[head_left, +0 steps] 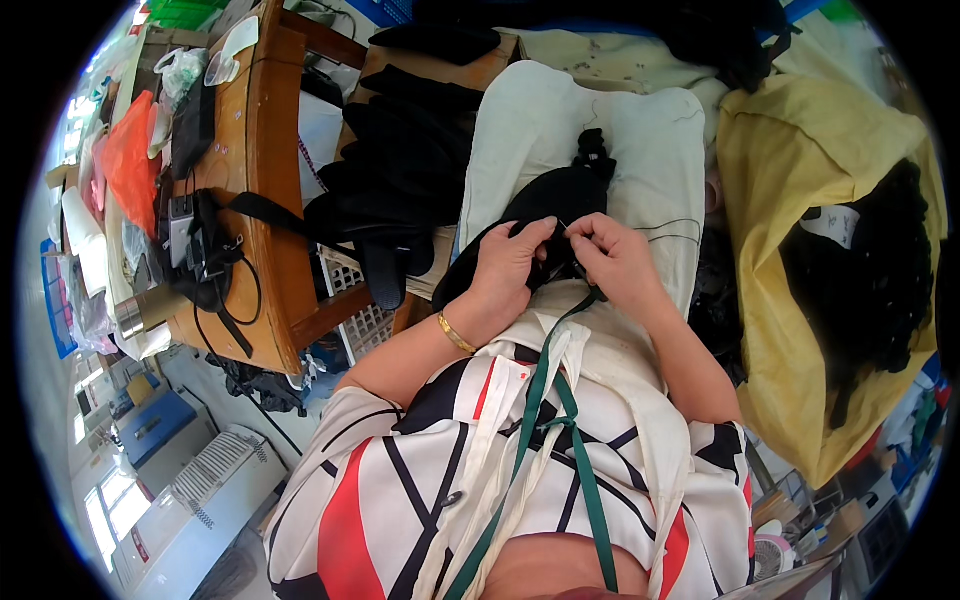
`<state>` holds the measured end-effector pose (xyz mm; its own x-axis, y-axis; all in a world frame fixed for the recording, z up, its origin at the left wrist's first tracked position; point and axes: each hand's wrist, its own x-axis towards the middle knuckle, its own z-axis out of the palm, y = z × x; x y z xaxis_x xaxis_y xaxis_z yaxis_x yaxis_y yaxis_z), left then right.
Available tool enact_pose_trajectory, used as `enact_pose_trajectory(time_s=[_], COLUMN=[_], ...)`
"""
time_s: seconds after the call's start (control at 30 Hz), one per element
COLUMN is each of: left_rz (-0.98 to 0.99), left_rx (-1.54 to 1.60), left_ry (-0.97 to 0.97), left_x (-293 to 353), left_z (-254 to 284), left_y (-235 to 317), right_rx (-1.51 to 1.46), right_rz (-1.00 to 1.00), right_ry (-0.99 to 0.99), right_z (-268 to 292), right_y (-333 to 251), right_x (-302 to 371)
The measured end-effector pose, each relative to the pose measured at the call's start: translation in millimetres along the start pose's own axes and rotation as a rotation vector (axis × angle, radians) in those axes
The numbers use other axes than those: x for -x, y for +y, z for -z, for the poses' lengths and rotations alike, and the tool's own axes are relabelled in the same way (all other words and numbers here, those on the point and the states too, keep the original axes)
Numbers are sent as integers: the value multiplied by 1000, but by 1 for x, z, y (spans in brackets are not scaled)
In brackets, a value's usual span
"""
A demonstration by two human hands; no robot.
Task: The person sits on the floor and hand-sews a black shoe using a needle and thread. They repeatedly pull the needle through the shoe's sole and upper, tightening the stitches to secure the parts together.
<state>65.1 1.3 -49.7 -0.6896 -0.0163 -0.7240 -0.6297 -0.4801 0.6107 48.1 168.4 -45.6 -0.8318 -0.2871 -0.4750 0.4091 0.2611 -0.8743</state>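
Note:
On my lap, over a white padded cloth [655, 130], lies a rounded black cloth piece [555, 200], shaped like a cap. A gathered black tuft [594, 150] sticks up at its far end. My left hand [508, 268] is closed on the near edge of the cloth, thumb on top. Close beside it, my right hand [615, 262] pinches a thin, pale sliver that looks like a needle, its tip toward the left thumb. A dark thread [672, 228] runs across the white cloth to the right of that hand.
Several black cloth pieces [410, 140] are piled to the left, by a wooden table [255, 130] holding bags and a strapped device. At right stands a yellow sack [770, 330] with black goods inside. A green ribbon [530, 410] hangs from my neck.

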Motion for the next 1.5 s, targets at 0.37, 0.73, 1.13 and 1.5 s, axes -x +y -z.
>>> enact_pose_trajectory(time_s=[0.37, 0.73, 1.13, 1.5], left_rz=[-8, 15, -55, -618], left_rx=[-76, -20, -249, -1081], left_ry=[-15, -19, -6, -319], left_x=[11, 4, 10, -17], left_z=[-6, -1, -7, -8], left_y=[1, 1, 0, 26], right_rx=[-121, -63, -90, 214], right_rz=[-102, 94, -56, 743], right_ry=[-100, -2, -60, 310], right_z=[3, -5, -2, 16], right_y=[2, 18, -14, -10], right_x=[-8, 2, -5, -3])
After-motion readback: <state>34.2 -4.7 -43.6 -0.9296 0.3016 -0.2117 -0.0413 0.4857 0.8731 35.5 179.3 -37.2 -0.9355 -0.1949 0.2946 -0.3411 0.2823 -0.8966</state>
